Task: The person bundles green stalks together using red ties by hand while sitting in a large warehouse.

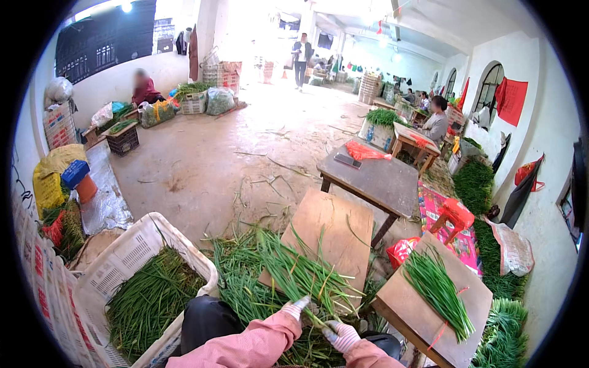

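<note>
Both my hands wear pale gloves with grey fingertips, below pink sleeves. My left hand [297, 306] is closed on the lower part of a loose bunch of long green chives [300, 267], whose tips fan out over a tilted wooden board [328, 224]. Close by on the right, my right hand [341, 335] pinches the root ends of some stalks. A heap of loose chives [236, 276] spreads to the left of the board. At my right, a neat chive bundle [435, 288] lies on a small wooden table [392, 295], with a red tie across its lower end.
A white plastic crate [205, 260] of chives stands at my left knee. Ahead are a dark table [383, 184] with a phone and red bag, and a red stool [455, 214]. More chives line the right wall. Other people sit farther off; one person [301, 58] stands.
</note>
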`<state>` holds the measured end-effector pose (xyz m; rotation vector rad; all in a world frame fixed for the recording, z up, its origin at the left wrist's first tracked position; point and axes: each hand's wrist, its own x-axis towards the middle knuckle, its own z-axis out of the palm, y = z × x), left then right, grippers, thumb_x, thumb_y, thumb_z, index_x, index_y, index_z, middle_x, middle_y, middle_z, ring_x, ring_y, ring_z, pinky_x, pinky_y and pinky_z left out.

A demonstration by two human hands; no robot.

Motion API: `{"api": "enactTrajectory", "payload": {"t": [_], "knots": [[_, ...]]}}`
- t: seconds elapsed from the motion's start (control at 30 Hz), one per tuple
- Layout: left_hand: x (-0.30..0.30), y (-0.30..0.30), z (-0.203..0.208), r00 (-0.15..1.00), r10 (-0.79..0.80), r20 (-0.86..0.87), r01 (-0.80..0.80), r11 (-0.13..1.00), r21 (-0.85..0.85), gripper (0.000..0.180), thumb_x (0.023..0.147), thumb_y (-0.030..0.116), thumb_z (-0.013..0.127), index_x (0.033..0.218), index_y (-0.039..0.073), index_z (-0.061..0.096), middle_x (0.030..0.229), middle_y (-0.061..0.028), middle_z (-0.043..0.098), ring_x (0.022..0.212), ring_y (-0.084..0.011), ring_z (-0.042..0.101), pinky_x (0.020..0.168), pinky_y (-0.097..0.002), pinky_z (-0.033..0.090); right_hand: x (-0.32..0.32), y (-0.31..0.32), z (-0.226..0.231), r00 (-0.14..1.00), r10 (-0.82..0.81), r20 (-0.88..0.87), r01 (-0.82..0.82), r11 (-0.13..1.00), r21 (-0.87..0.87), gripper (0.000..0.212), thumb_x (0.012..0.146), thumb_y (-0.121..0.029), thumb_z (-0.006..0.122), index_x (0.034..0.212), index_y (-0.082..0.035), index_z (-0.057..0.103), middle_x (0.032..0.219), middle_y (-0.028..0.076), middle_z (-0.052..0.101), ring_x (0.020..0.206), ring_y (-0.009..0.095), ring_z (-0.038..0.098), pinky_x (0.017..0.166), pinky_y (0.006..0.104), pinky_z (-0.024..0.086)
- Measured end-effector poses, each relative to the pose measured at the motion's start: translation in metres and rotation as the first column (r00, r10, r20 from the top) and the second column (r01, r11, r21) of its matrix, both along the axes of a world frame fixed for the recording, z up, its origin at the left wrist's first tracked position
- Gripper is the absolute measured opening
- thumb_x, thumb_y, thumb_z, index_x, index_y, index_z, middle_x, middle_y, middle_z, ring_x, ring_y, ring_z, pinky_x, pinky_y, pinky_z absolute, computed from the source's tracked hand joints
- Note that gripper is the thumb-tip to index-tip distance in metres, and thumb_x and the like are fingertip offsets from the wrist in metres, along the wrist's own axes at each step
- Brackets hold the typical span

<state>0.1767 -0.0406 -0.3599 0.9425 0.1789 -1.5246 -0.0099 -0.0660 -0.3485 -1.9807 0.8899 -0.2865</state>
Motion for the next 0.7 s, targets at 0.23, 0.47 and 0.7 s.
{"api": "enactTrajectory", "payload": {"t": [0.23, 0.47, 0.7], "knots": [[-0.013, 0.009, -0.040, 0.953, -0.011, 0.303, 0.071, 0.980, -0.185, 0.027, 0.082, 0.021, 0.061, 0.103, 0.006, 0.056, 0.097, -0.0075, 0.062, 0.089, -0.0197, 0.058, 0.074, -0.0341, 0.046, 0.015, -0.013, 0.036, 0.985, 0.131, -0.112, -0.145, 0.982, -0.118, 0.051, 0.078, -0.039, 0.059, 0.109, 0.000, 0.053, 0.089, 0.019, 0.060, 0.084, 0.025, 0.056, 0.075, 0.0319, 0.044], [-0.029, 0.002, -0.059, 0.982, -0.093, 0.165, 0.147, 0.925, -0.351, 0.034, 0.080, 0.018, 0.064, 0.109, 0.004, 0.056, 0.099, -0.0064, 0.061, 0.094, -0.0182, 0.056, 0.085, -0.0326, 0.043, 0.039, -0.013, -0.030, 0.971, -0.051, 0.234, -0.034, 0.938, 0.344, 0.049, 0.083, -0.016, 0.054, 0.125, 0.000, 0.035, 0.109, 0.012, 0.052, 0.096, 0.018, 0.048, 0.085, 0.0280, 0.040], [0.014, -0.010, -0.034, 0.987, 0.126, -0.103, -0.158, 0.896, -0.416, 0.018, 0.082, 0.008, 0.057, 0.099, 0.005, 0.052, 0.085, -0.0137, 0.061, 0.081, -0.0262, 0.058, 0.070, -0.0387, 0.047, 0.030, -0.017, -0.019, 0.976, 0.220, -0.008, -0.219, 0.973, 0.072, 0.039, 0.085, -0.024, 0.051, 0.115, 0.000, 0.046, 0.101, 0.017, 0.056, 0.095, 0.026, 0.052, 0.084, 0.0322, 0.040]]}}
